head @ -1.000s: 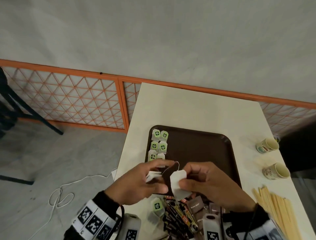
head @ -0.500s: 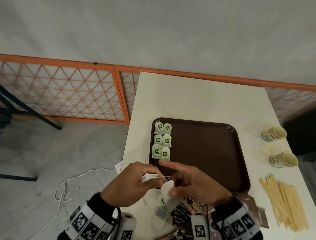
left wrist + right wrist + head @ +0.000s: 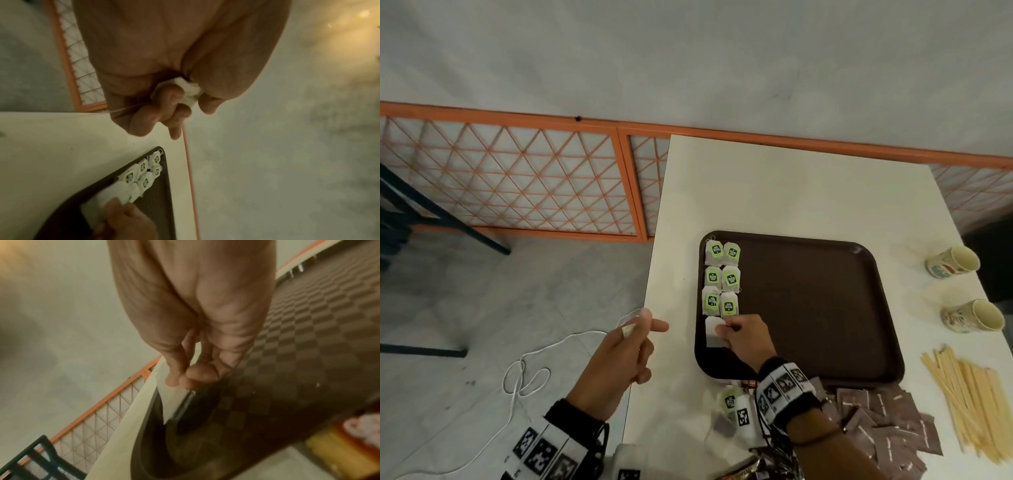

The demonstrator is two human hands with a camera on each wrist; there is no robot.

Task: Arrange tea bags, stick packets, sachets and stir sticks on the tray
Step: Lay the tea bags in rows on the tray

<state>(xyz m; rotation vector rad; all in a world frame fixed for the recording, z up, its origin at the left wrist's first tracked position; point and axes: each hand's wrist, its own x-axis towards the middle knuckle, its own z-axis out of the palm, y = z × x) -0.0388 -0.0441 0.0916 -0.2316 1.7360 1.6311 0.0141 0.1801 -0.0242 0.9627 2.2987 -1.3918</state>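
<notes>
Setting a white tea bag (image 3: 713,331) onto the brown tray (image 3: 825,308), right hand (image 3: 744,337) pinching it just below the six green-tagged tea bags (image 3: 721,278) at the tray's left edge. Next: let go w/ it lined up as row four. Left hand (image 3: 625,356), off the table's side, grips another tea bag (image 3: 188,92). Vs 0.5 s ago, hands have split apart; right went fwd to the tray.

The head view is dim and evenly lit, with soft shadows on the tabletop (image 3: 791,192) beyond the hands and bowed lines at the edges. Both wrist views are warm-tinted, grainy and blurred, the close hands out of focus.
</notes>
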